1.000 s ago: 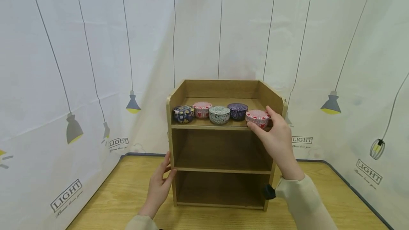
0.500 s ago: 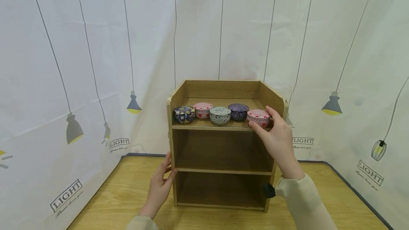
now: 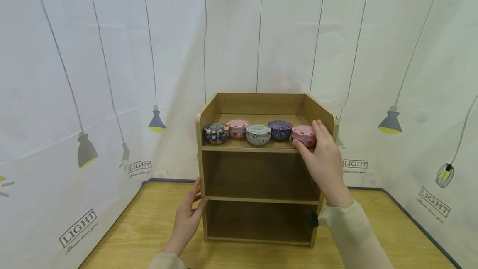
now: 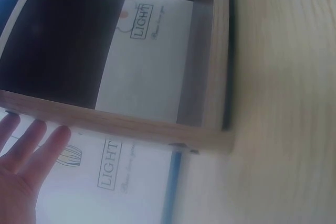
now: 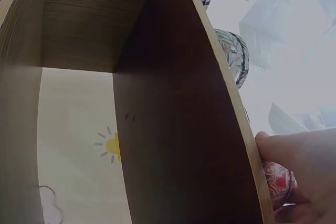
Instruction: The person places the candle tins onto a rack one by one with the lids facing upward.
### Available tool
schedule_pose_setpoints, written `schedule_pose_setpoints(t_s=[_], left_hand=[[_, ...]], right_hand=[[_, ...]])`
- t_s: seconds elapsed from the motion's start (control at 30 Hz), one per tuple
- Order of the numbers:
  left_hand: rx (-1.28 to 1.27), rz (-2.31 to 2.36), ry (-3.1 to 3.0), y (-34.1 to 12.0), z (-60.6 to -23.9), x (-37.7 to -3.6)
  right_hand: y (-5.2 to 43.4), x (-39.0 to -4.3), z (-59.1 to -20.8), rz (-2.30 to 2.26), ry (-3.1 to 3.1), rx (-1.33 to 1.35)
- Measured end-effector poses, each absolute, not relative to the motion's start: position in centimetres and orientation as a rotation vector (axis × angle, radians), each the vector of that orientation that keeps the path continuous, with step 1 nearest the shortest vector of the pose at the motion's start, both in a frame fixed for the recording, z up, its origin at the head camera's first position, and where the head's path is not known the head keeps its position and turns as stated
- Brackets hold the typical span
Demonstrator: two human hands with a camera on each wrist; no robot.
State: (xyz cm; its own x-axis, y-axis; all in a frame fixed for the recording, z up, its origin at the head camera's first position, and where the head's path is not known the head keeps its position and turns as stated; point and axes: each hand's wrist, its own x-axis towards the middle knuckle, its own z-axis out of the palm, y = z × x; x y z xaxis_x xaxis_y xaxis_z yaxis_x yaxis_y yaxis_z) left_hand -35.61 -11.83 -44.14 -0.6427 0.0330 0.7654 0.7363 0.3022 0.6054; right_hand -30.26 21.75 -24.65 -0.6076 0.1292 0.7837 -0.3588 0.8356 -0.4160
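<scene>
On the top level of a small wooden shelf (image 3: 261,198) stand several round patterned tins. My right hand (image 3: 325,163) holds the pink and red tin (image 3: 303,135) at the right end, thumb at its front and fingers along its right side. The right wrist view shows this tin (image 5: 278,183) between thumb and fingers, beside the board's edge. My left hand (image 3: 188,215) rests against the shelf's left side, its thumb at the front edge. In the left wrist view its straight fingers (image 4: 50,148) touch the side panel (image 4: 105,121).
Left of the held tin stand a purple tin (image 3: 280,130), a pale green leafy tin (image 3: 258,135), another pink tin (image 3: 237,128) and a dark blue floral tin (image 3: 216,133). Raised walls border the top level. A lamp-printed backdrop (image 3: 239,32) surrounds the wooden table (image 3: 145,219).
My right hand's fingers have drawn together and shifted slightly up and right along the tin's side. The view has drifted a little; my left hand stays at the shelf.
</scene>
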Motion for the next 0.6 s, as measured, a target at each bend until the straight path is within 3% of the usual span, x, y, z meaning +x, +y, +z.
schedule_pose_setpoints(t_s=[0.6], left_hand=[[-0.67,-1.345,-1.95,-11.86,-44.26,-35.53]], right_hand=[[21.59,-30.06,-25.02,0.674,-2.177,0.139]])
